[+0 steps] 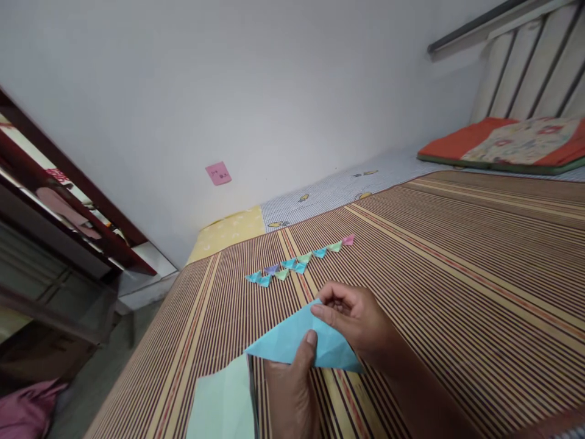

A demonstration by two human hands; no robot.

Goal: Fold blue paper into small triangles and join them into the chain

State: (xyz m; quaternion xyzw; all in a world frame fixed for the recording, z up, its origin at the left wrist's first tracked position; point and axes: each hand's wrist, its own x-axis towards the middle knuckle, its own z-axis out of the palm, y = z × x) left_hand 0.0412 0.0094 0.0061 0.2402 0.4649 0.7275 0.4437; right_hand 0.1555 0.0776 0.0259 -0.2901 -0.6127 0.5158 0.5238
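A sheet of light blue paper [283,338], folded into a triangle, is held up above the striped mat. From below, my left hand [295,384] grips its lower edge, thumb on the near face and fingers hidden behind. At the triangle's top corner, my right hand [350,311] pinches the paper between thumb and curled fingers. Close to the left hand lies a pale green sheet of paper [222,402], partly cut off by the bottom of the view. Farther off, several small folded paper pieces [299,262] in blue, green, purple and pink lie in slanting rows.
The striped mat [434,262] covers the bed up to a white wall [283,91]. A pink note [218,174] is stuck on the wall. At the back right lies a folded orange and floral cloth [503,143]. Beyond the bed's left edge, the floor [116,353] shows.
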